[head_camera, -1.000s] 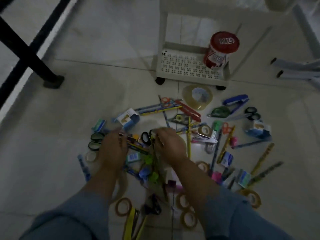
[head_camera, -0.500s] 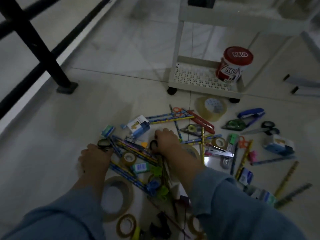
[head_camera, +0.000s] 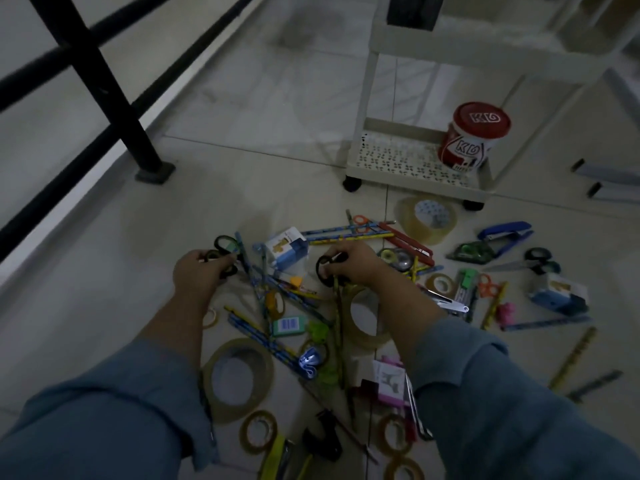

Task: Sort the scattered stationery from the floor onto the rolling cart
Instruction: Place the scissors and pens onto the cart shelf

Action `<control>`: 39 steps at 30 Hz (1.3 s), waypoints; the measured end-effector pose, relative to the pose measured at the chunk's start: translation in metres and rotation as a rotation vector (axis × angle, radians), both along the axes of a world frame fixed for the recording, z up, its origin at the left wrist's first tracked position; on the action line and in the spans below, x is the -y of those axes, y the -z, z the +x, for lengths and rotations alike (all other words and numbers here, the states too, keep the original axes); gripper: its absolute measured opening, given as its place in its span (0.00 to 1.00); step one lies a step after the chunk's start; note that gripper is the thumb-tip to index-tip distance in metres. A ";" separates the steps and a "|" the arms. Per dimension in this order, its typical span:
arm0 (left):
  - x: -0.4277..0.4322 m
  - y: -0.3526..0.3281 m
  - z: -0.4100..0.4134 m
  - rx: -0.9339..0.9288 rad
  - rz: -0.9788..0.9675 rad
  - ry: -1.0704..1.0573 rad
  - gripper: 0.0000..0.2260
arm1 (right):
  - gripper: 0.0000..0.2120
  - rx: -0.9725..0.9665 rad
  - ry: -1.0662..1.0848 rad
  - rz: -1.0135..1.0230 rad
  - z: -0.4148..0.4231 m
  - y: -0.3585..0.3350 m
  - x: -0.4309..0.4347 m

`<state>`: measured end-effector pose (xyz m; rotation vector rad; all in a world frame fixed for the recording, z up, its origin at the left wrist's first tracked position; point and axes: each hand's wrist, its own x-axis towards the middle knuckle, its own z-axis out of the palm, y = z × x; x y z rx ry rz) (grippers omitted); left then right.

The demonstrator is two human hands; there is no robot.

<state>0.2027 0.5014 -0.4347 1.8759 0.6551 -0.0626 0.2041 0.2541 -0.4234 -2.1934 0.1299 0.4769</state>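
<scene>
The room is dim, with only a dull sheen on the pale glossy floor tiles (head_camera: pixel 277 98). A black metal post (head_camera: pixel 114 98) rises at a slant from a small square foot plate (head_camera: pixel 154 172) set on the floor. Two black rails (head_camera: pixel 207 39) cross the post and run away to either side of it. Beneath the lower rail a white ledge (head_camera: pixel 69 206) follows the same line. A thin grout line runs rightward from near the post's foot. Far to the right of the post lie two pale furniture legs (head_camera: pixel 613 174) with black end caps.
</scene>
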 end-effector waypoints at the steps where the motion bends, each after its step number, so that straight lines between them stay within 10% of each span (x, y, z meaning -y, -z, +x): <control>1: 0.002 -0.004 0.001 0.007 0.037 -0.014 0.17 | 0.13 0.020 0.039 0.035 -0.001 -0.005 0.004; 10: 0.027 -0.055 -0.001 0.282 0.238 -0.320 0.13 | 0.10 0.123 0.532 0.365 -0.022 -0.041 0.033; 18: 0.085 -0.051 0.004 0.147 -0.412 -0.378 0.08 | 0.16 0.030 1.124 0.871 -0.038 -0.049 0.060; 27: 0.172 -0.053 -0.026 -0.179 -0.969 -0.147 0.18 | 0.10 0.041 1.023 1.054 -0.048 -0.031 0.022; 39: 0.192 -0.041 -0.023 -0.249 -0.897 0.021 0.12 | 0.14 0.010 0.742 0.643 -0.056 -0.006 0.034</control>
